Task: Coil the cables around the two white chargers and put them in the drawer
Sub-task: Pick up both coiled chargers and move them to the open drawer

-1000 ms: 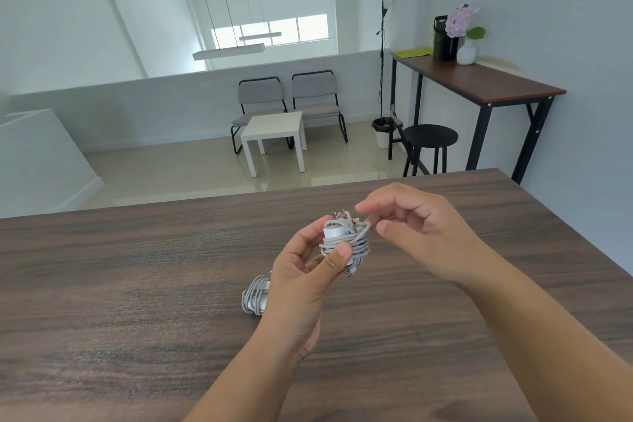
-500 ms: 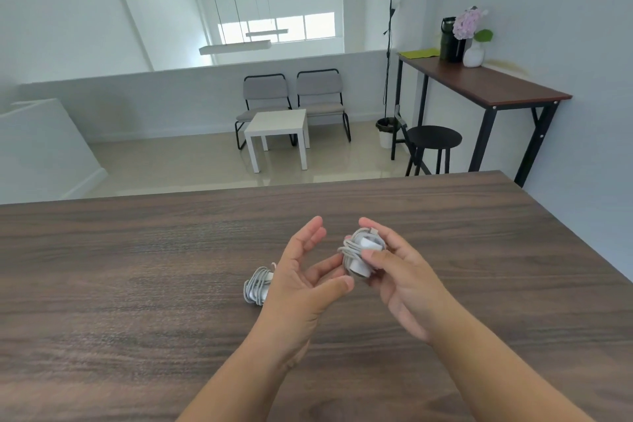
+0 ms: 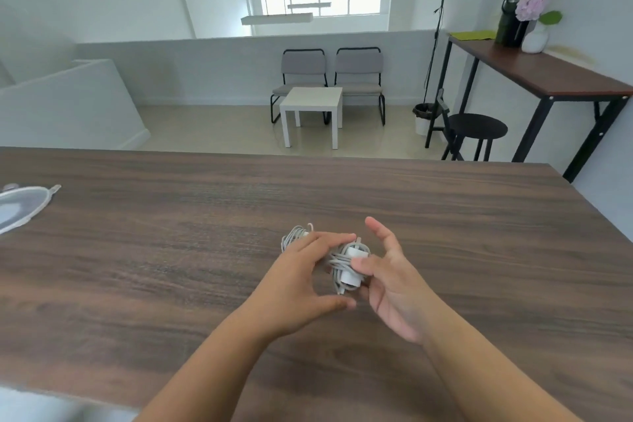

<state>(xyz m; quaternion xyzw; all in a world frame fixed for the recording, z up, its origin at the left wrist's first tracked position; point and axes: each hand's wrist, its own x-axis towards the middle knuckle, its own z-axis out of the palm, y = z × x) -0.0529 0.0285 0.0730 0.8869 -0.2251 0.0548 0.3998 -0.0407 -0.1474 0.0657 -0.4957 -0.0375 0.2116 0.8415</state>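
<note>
Two white chargers with grey cable coiled round them are in view above the dark wooden table (image 3: pixel 171 267). My right hand (image 3: pixel 394 288) holds one coiled charger (image 3: pixel 351 267), thumb on top and fingers beneath, index finger stretched up. The other coiled charger (image 3: pixel 294 236) lies on the table just to the left, partly hidden behind my left hand (image 3: pixel 301 281). That hand hovers with fingers straight over the lying charger, its fingertips close to the held one and its thumb spread below. No drawer is in view.
A clear plastic item (image 3: pixel 20 205) lies at the table's left edge. Beyond the far edge stand a white side table (image 3: pixel 313 106), two grey chairs, a black stool (image 3: pixel 478 128) and a high table (image 3: pixel 548 75) with a vase.
The coiled charger went from my left hand into my right hand. My left hand let go and moved over the charger lying on the table. The view tilted down and shifted left.
</note>
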